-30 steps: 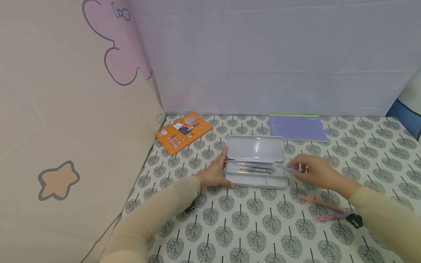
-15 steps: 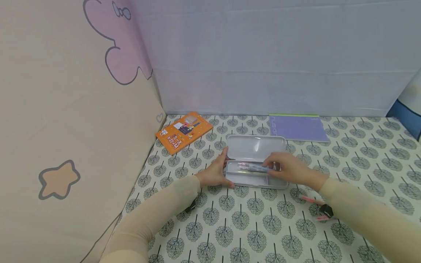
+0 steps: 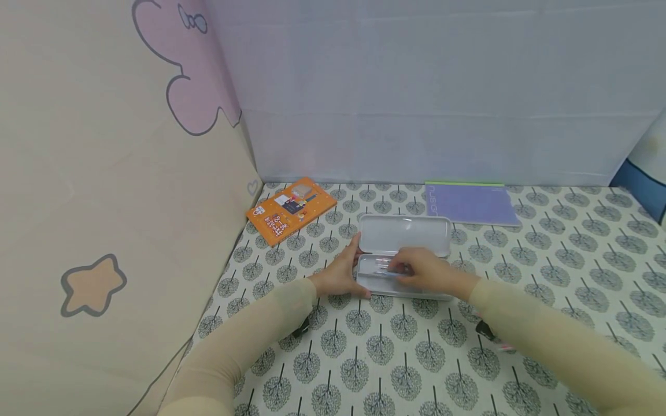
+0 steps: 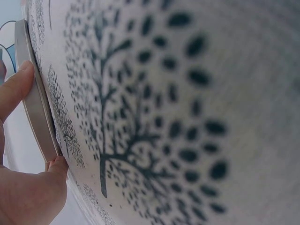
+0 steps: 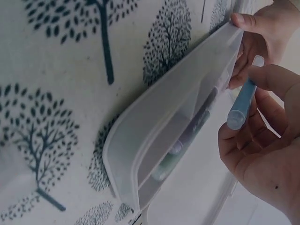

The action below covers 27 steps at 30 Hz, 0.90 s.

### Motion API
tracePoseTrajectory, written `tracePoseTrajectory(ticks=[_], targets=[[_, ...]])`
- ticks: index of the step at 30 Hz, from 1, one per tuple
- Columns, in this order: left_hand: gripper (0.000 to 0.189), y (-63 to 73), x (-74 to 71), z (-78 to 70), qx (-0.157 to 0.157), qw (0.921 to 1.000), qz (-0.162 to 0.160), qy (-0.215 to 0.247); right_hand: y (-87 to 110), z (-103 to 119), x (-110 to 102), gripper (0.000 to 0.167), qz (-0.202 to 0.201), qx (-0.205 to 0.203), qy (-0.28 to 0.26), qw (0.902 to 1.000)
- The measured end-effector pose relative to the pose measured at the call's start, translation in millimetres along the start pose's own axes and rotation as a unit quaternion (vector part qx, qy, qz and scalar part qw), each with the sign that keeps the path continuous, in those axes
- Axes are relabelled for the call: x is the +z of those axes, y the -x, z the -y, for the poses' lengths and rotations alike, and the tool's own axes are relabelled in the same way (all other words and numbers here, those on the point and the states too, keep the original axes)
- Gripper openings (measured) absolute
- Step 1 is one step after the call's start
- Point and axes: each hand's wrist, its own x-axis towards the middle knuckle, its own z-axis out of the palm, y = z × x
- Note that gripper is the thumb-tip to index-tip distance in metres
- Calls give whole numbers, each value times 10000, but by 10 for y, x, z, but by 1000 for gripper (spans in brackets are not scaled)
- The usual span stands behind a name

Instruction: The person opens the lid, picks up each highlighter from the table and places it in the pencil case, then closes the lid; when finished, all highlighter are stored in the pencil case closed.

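An open white pencil case point(image 3: 380, 286) lies on the patterned cloth with its lid tipped back, away from the person. The left hand point(image 3: 340, 274) holds the left end of the case, thumb at the front corner and fingers at the back; the left wrist view shows this grip on the case's end point(image 4: 40, 115). Over the base, the right hand point(image 3: 429, 271) pinches a light blue pen point(image 5: 243, 103) between thumb and fingers. Several pens point(image 5: 176, 147) lie in the rear compartment, partly covered by the right hand in the head view.
An orange book point(image 3: 291, 211) lies at the back left and a purple notebook point(image 3: 470, 203) behind the case to the right. The pink end of a pen point(image 3: 506, 348) peeks out beside the right sleeve point(image 3: 551, 329). A curtain wall point(image 3: 437, 92) closes off the back.
The right hand has carried the blue pen leftward, from beside the case's right end to over its base. Its sleeve now covers most of the loose pens. The left hand stays put.
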Motion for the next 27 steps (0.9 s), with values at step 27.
tracePoseTrajectory(ticks=[27], targets=[[146,7,-4,-14,-18,10000,8,-17,47,12,64,36,115,336,100,9993]])
